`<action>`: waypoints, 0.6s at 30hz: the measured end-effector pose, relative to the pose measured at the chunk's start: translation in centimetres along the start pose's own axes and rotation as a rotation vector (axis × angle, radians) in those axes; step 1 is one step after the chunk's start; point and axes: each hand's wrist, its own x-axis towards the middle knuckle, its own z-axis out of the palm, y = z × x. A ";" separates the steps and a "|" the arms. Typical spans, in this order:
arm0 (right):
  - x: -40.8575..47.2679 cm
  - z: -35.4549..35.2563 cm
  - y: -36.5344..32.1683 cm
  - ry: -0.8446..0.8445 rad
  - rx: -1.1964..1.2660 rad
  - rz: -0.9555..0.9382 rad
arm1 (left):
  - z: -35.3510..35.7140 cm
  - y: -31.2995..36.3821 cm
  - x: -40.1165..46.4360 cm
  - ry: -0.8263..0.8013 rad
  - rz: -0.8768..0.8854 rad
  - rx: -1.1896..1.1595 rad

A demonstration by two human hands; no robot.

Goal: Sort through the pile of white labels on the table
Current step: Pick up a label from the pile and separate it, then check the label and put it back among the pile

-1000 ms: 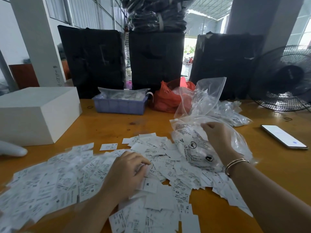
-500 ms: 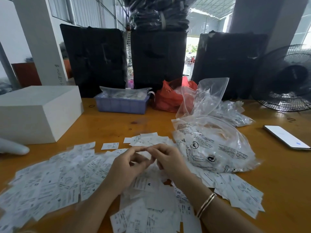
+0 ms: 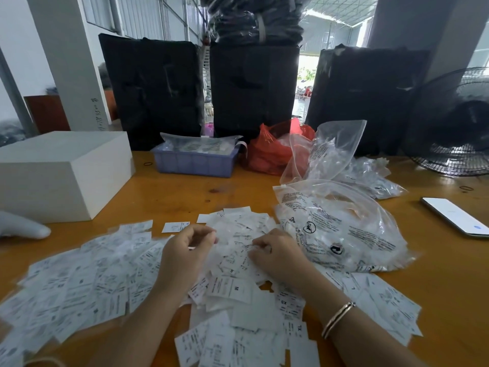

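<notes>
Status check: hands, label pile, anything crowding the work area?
Left hand and right hand both curled, down in the label pile; exact grip unclear. Labels spread loose over the table. Printed clear plastic bag lies against the pile's right edge.

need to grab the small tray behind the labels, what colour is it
The tray is pale blue-purple plastic, seen best in the head view, at the table's far side.

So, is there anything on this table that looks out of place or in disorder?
Mostly the white labels: they lie scattered, overlapping at all angles, some under the big clear plastic bag. A phone lies apart at the right. Nothing looks damaged or spilled otherwise.
</notes>
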 end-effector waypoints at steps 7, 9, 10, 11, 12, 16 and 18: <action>0.0 1.2 -0.5 0.158 -0.161 -0.069 | 0.3 0.0 0.0 0.084 0.009 0.033; 0.3 1.5 -0.6 0.195 -0.208 -0.103 | 0.5 0.0 0.0 0.111 0.013 0.042; 0.4 1.6 -0.7 0.176 -0.237 -0.099 | 0.6 -0.1 0.0 0.115 0.015 0.039; 0.5 1.8 -0.8 0.153 -0.254 -0.086 | 0.6 -0.1 0.0 0.114 0.014 0.030; 0.6 1.9 -0.7 0.142 -0.263 -0.076 | 0.7 -0.2 0.0 0.113 0.010 0.022; 0.7 2.0 -0.5 0.169 -0.261 -0.088 | 0.9 -0.4 0.0 0.093 0.017 0.032; 0.7 1.9 -0.4 0.154 -0.231 -0.086 | 0.9 -0.3 0.0 0.089 0.040 0.052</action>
